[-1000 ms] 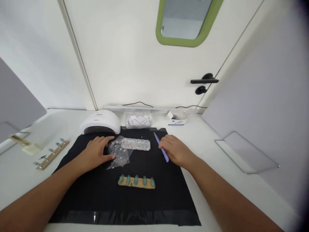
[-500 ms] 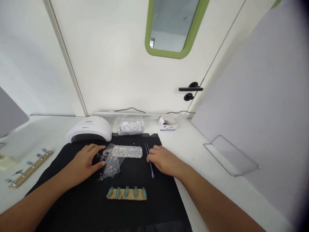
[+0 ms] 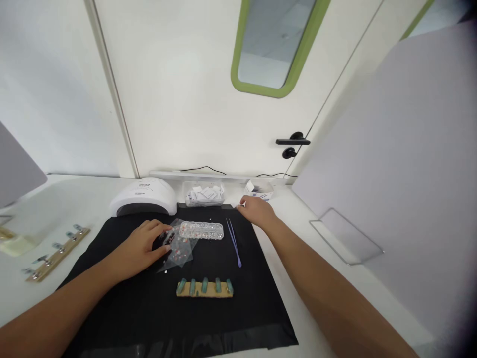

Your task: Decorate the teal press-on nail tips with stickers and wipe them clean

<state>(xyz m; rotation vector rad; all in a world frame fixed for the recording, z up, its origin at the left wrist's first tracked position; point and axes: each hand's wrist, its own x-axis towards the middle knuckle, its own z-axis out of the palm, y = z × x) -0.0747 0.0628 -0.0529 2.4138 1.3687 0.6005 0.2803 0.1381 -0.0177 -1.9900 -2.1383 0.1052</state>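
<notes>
The far side is filled by a white door (image 3: 179, 99), on which a glassy pane (image 3: 274, 44) is bordered by a rounded green frame (image 3: 261, 90). A black lever handle (image 3: 292, 142) is mounted near the door's right edge, with a round black fitting (image 3: 288, 152) placed below. A white wall (image 3: 55, 94) is seen to the left. The white tabletop (image 3: 82, 199) is flanked by a left grey panel (image 3: 17, 169) and a right grey panel (image 3: 402, 164). Black cables (image 3: 206, 166) are strung along the back. The room is softly lit.

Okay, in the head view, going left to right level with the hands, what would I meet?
Strip with nail tips, left hand, clear gem case, purple tweezers, right hand.
</notes>
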